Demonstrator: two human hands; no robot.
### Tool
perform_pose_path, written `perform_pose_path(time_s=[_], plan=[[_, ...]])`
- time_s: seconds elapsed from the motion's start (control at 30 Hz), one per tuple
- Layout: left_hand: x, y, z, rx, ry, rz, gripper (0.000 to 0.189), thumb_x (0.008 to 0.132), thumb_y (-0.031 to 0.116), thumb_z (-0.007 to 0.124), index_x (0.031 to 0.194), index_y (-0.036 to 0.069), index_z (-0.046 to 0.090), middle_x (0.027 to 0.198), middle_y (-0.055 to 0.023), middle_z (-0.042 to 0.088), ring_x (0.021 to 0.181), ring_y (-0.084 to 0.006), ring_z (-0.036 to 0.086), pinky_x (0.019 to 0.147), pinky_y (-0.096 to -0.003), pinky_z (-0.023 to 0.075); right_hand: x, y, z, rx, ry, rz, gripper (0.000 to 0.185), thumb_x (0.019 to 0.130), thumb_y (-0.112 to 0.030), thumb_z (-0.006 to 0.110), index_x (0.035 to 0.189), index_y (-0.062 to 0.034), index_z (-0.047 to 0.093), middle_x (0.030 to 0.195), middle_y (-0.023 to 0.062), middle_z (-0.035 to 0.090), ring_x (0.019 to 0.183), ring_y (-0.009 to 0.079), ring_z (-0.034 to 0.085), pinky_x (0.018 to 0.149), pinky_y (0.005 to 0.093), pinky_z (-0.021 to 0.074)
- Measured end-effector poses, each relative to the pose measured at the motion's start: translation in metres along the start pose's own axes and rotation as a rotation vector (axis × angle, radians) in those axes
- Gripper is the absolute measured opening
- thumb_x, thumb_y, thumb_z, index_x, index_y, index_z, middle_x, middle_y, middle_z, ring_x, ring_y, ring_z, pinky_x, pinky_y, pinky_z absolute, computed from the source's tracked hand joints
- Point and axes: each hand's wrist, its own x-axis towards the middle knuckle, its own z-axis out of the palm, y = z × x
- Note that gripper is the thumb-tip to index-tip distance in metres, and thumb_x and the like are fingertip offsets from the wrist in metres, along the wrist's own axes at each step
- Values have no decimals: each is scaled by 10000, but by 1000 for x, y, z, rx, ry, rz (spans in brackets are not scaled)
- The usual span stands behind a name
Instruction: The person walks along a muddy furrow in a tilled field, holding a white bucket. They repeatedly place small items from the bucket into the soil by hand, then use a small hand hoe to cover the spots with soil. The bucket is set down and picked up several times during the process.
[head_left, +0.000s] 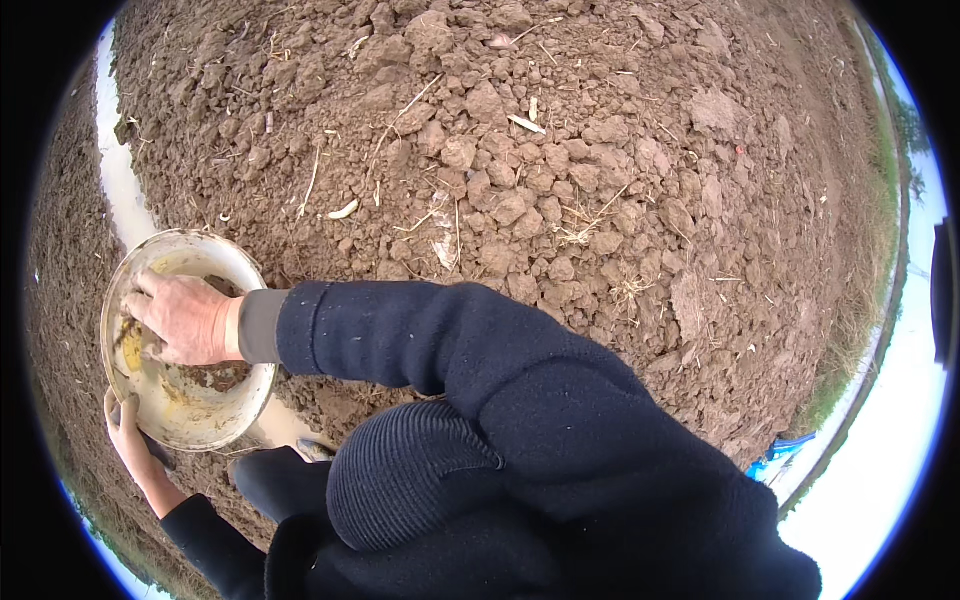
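A round, pale, mud-smeared basin (214, 429) is at the left, low over a water furrow. My left hand (126, 435) grips its near rim, thumb on the edge. My right hand (184, 319) reaches down inside the basin with its fingers bent. Under and around these fingers I see dark wet matter and a yellow patch (132, 351) on the basin's inner side. Whether the fingers pinch anything is hidden by the hand's back. Dark sleeves cover both arms, and the right one (375, 330) crosses above the soil.
Cloddy brown soil (510, 165) with straw bits spreads ahead and to the right. Muddy water lies in a narrow furrow (120, 180) running past the basin. A dark knee (412, 476) and part of a boot (315, 450) are close by. Something blue (784, 448) shows at the right edge.
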Motion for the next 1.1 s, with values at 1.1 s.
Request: perform_pose_path(time_s=[1.1], plan=[[-23,-86,-51,-466,483,-327,362,780,38,520,1137,-17,540,1058,-106,609,932,-194,592,854,-310,476,-46,191,-130,-877,-830,219,381,766,-266,687,1092,-116,561,1062,78,551,997,261,522,814,404,412]])
